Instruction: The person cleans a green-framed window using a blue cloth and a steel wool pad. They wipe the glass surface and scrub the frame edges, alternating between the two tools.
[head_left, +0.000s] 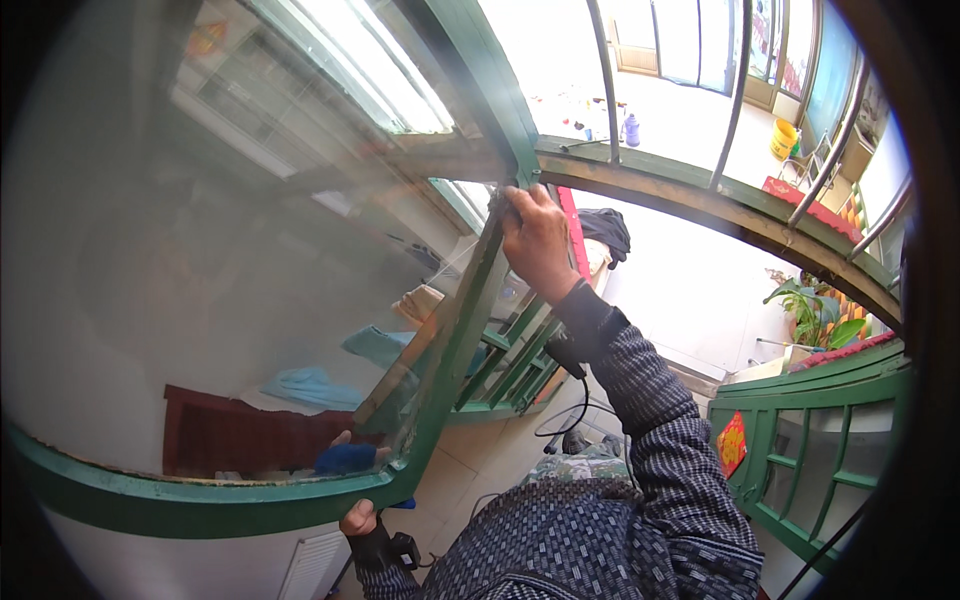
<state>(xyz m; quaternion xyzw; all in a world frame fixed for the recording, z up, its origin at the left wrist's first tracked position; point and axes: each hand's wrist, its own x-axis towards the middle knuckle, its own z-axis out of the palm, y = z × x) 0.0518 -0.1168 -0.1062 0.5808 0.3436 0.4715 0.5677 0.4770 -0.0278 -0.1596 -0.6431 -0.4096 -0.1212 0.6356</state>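
Note:
A large glass pane (225, 262) in a green-painted window sash (442, 375) stands before me, reflecting parts of the room. My right hand (536, 240) is raised to the sash's upper right corner, its fingers curled over the edge beside a small dark grey patch that I cannot identify. Low down, my left hand (360, 517) grips the bottom rail near its right corner, thumb on the near side. A blue cloth (345, 459) and fingertips show at the glass just above it; whether seen through the pane or reflected, I cannot tell.
Metal bars (731, 97) cross the window opening at the upper right. Beyond are a purple bottle (631, 130) and a yellow bucket (783, 139). A leafy plant (814, 311) stands at right, above a green paned door (810, 450). A black cable (583, 409) hangs near my right arm.

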